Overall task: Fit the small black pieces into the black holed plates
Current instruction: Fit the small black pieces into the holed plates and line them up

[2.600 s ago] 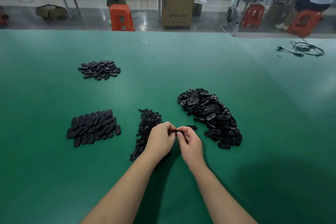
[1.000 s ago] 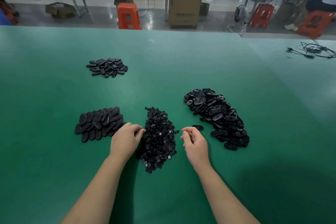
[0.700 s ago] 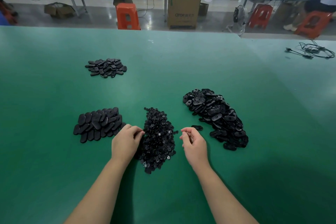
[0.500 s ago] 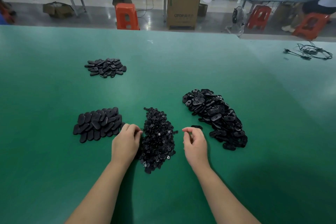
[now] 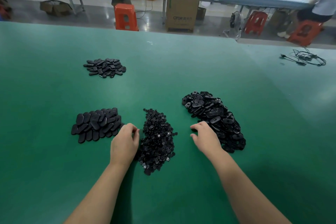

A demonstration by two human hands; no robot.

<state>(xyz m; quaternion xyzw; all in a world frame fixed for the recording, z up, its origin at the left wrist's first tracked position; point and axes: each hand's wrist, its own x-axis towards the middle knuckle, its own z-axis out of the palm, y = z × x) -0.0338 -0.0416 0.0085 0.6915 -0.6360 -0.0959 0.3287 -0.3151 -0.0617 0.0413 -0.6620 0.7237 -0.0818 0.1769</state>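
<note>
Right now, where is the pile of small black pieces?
In the head view, the pile of small black pieces lies on the green table between the two hands, the left hand touching its left edge and the right hand just right of it.

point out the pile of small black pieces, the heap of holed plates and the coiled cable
pile of small black pieces (image 5: 157, 138), head view, middle of the pile
heap of holed plates (image 5: 212, 114), head view, centre of the heap
coiled cable (image 5: 307, 58), head view, on the tangled loops
</note>
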